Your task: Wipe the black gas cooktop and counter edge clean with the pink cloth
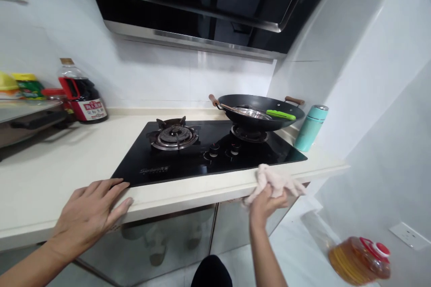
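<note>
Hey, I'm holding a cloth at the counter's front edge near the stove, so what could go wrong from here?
A wide sweep of your right hand with the cloth might knock the turquoise bottle standing beside the stove.
If the loose cloth swings over the stove, it could catch a control knob and perhaps turn it.
Bumping the wok might shift the green-handled utensil resting in it.

Right hand (268, 202) grips cloth (274, 180) at counter edge (195, 193).

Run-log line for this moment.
left hand: resting on countertop | right hand: gripping pale cloth at countertop front edge | wok: on right burner
</note>
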`<state>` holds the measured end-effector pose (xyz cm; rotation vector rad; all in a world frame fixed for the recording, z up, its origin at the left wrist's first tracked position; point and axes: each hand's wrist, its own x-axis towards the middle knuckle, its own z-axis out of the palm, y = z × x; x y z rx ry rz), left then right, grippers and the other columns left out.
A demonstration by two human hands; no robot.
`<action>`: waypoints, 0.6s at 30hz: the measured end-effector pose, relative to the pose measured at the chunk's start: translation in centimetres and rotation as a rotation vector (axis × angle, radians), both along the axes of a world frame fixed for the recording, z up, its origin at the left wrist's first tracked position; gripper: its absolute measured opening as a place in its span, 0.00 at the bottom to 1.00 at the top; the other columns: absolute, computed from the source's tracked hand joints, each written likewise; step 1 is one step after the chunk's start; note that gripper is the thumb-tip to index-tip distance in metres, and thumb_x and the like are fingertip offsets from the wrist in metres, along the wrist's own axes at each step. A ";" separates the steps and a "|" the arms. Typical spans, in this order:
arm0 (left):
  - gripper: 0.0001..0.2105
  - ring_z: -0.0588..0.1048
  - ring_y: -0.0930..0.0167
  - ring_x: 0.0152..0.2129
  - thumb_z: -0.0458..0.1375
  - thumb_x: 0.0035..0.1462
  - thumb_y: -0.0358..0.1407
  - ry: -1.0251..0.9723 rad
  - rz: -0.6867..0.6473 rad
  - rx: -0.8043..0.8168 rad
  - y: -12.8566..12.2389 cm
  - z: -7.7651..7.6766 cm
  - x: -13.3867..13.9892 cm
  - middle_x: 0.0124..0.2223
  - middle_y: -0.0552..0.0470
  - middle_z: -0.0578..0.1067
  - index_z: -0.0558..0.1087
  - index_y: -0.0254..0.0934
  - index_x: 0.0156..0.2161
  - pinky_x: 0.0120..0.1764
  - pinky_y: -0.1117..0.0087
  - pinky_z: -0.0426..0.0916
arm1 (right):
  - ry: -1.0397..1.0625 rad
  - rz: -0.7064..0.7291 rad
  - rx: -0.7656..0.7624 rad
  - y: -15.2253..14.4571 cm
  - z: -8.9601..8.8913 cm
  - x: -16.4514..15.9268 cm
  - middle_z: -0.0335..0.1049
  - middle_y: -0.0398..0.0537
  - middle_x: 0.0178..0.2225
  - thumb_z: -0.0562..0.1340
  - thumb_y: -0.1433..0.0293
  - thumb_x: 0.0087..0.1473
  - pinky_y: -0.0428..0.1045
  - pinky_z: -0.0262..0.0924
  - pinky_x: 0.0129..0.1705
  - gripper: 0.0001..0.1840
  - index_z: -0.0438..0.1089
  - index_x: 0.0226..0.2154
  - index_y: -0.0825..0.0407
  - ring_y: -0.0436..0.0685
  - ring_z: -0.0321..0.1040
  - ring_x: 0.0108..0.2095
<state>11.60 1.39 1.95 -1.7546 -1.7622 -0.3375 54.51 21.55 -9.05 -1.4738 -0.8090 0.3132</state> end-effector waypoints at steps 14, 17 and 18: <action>0.23 0.73 0.59 0.49 0.47 0.70 0.49 -0.014 0.022 -0.065 -0.7 1.2 1.4 0.54 0.42 0.78 0.76 0.36 0.53 0.45 0.61 0.64 | -0.376 0.442 0.387 -10.6 3.5 -3.9 0.57 0.57 0.48 0.53 0.63 0.62 0.64 0.62 0.54 0.16 0.62 0.52 0.46 0.69 0.61 0.52; 0.24 0.73 0.58 0.49 0.47 0.70 0.50 -0.019 0.020 -0.048 -0.7 1.2 1.4 0.54 0.42 0.78 0.76 0.36 0.53 0.44 0.60 0.64 | -0.548 0.205 0.342 -5.4 8.5 5.6 0.54 0.61 0.52 0.57 0.57 0.60 0.63 0.60 0.58 0.20 0.66 0.50 0.50 0.70 0.58 0.56; 0.24 0.73 0.58 0.49 0.47 0.70 0.49 -0.018 0.012 -0.042 -0.7 1.1 1.4 0.54 0.41 0.78 0.76 0.35 0.53 0.44 0.60 0.64 | -0.622 0.166 0.298 -3.2 9.7 8.5 0.54 0.62 0.54 0.58 0.54 0.58 0.63 0.60 0.59 0.23 0.68 0.49 0.51 0.70 0.58 0.57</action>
